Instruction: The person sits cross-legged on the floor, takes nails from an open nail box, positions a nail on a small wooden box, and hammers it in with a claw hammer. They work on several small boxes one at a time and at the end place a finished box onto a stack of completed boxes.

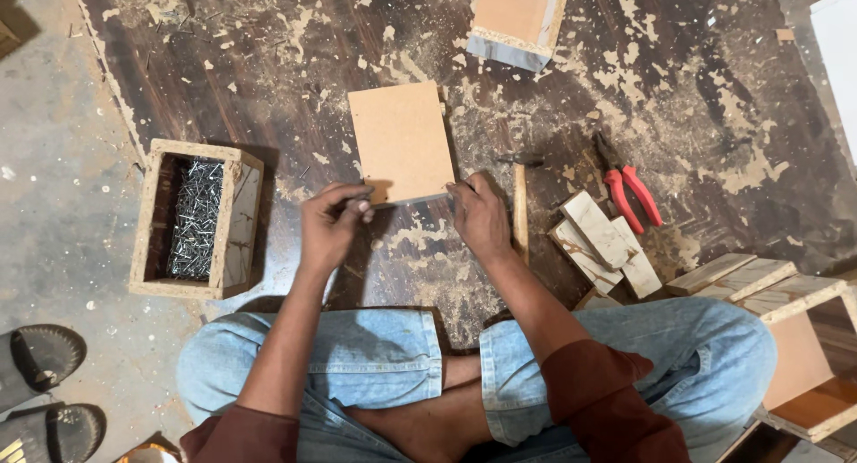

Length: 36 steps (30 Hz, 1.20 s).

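Cross-legged on a sawdust-strewn dark wooden floor [696, 97], beside bare grey concrete.

The left hand [332, 224] pinches a small nail, fingers closed, at the near edge of a square board [400, 140]; the right hand [479, 215] presses on that edge, fingers curled. A nail box [195, 218] sits at the floor's left edge, red pliers [629, 193] and wood offcuts [603, 244] to the right.

At my fingertips [361, 204], a matt, smooth fibreboard panel [401, 140]; beyond them, rough dark wood floor [268, 88]; left, dull metal nails [195, 217] in a chipboard box [147, 222].
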Each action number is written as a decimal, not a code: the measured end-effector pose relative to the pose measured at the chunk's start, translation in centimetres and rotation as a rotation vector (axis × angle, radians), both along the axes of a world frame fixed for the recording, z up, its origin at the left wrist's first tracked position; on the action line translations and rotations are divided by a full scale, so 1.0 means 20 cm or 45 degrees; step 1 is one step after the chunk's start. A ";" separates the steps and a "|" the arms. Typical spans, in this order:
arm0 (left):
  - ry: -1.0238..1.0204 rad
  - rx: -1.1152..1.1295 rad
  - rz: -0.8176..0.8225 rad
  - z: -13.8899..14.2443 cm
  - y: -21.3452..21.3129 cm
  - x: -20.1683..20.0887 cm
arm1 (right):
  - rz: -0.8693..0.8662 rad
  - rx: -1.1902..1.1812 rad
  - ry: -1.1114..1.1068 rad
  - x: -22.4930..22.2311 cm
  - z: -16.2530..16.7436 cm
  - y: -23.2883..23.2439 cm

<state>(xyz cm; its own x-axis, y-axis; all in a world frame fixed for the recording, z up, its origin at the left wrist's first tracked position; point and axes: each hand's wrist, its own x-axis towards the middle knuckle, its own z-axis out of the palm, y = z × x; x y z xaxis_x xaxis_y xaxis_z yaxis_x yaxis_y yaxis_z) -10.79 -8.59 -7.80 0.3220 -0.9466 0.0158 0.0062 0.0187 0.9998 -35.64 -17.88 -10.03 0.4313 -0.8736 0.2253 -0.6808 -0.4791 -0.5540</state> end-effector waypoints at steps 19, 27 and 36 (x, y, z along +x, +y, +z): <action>-0.818 -0.273 0.050 -0.05 -0.30 -0.47 | -0.009 -0.043 -0.208 0.01 0.05 0.01; -0.819 -0.248 0.068 -0.01 -0.28 -0.48 | -0.372 -0.138 0.205 -0.18 0.12 -0.08; -0.886 -0.216 0.045 0.00 -0.28 -0.50 | -0.741 0.876 -0.073 -0.35 0.11 0.08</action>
